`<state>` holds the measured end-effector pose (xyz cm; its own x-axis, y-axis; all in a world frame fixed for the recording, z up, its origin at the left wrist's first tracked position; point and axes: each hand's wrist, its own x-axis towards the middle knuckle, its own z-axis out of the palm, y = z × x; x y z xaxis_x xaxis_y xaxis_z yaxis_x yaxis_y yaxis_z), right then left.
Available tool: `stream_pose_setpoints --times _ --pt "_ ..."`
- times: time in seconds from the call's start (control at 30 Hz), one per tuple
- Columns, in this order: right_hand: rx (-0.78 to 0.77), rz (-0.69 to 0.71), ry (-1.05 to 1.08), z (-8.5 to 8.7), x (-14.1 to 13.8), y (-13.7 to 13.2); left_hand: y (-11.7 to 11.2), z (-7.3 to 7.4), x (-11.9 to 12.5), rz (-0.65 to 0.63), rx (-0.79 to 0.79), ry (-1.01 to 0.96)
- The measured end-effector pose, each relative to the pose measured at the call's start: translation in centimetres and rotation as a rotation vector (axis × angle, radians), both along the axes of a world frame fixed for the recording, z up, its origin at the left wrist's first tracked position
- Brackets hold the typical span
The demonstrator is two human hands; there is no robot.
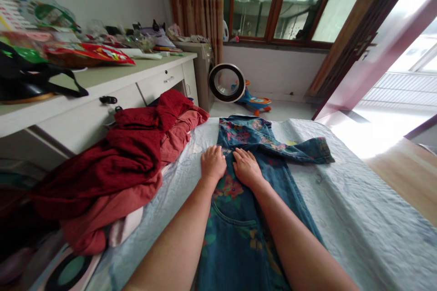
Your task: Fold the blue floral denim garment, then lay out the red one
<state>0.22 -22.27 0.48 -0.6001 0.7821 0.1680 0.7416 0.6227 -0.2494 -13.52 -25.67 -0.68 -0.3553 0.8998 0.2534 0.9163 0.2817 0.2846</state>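
1. The denim garment (235, 207), floral-printed, lies lengthwise on the bed (344, 204) and reaches almost to the far edge. Its nearer part, with a curved seam (235, 223), shows between the forearms; this length is best kept straight, so that no twist travels up the cloth.
2. Dark red cloth (133, 154) and lighter red cloth (175, 138) are heaped along the bed's left edge, apart from the garment. The strokes should probably stop short of this heap.
3. The left hand (214, 163) rests palm down at the garment's left side, fingers extended and close together, with no cloth seen gathered in them.
4. The right hand (248, 168) lies just beside it, fingers extended and slightly parted, likewise on the cloth. The step appears to be smoothing; light, even pressure outward from the middle should serve better than a push, which could bunch the denim.
5. One sleeve (303, 151) points towards the bed's right edge, lightly wrinkled; it merits a separate stroke towards the cuff. A second sleeve cannot be made out.
6. The garment's far end (246, 122) lies near the far edge, where overpushing might slide it off.
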Motion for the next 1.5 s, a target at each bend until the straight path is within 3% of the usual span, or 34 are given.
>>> stream_pose_setpoints --times 0.73,1.4,1.5 --pt "0.036 -0.023 -0.021 -0.7 -0.1 0.3 0.4 -0.3 0.0 -0.004 0.014 0.018" --pt "0.041 -0.013 -0.006 -0.4 0.0 0.1 1.3 -0.1 -1.1 -0.056 0.106 -0.227" --pt "0.021 -0.013 0.019 -0.2 0.0 0.1 1.5 0.0 -1.2 -0.016 0.096 -0.258"
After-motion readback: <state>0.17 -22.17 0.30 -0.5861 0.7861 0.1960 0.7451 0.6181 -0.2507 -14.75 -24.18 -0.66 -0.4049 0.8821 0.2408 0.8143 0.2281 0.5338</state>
